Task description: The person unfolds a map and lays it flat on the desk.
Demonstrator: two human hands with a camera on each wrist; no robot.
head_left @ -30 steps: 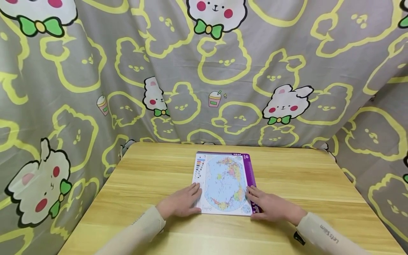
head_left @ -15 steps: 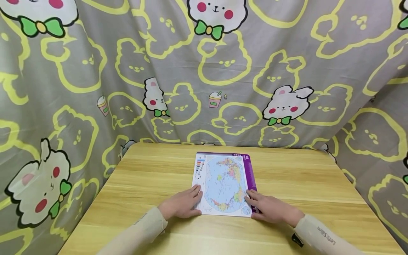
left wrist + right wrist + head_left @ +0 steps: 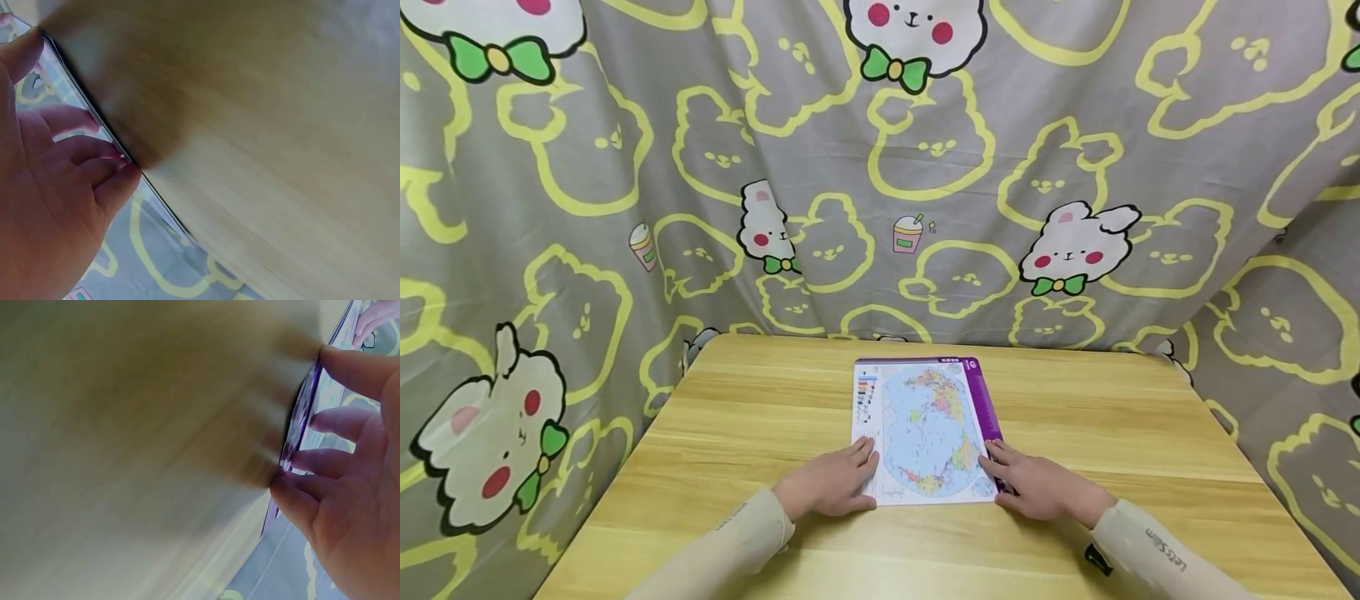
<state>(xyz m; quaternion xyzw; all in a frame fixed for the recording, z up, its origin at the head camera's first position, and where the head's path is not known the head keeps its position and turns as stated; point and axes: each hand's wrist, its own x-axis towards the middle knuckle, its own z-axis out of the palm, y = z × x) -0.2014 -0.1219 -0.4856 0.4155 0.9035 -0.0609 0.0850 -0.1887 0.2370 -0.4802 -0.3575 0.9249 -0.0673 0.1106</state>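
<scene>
A flat sheet printed with a world map (image 3: 928,429) lies on the wooden table, with a purple strip along its right side. My left hand (image 3: 831,479) rests on its near left part, fingers relaxed over the white margin and thumb at the near corner. On the opposite side, my right hand (image 3: 1045,486) lies across the purple strip, its thumb by the near right corner. From the left wrist view, the left hand (image 3: 59,169) touches the sheet's thin edge. The right wrist view has the right hand (image 3: 350,456) against the purple edge; the fingertips are partly hidden.
Beneath the sheet is a wooden table (image 3: 745,400) with light grain. A grey curtain (image 3: 842,167) with yellow outlines and white cartoon animals hangs behind and at both sides. A small black item (image 3: 1097,558) shows under the right sleeve.
The map sheet has turned slightly, its far end shifting a little to the left. Both hands stay at its sides and move only slightly.
</scene>
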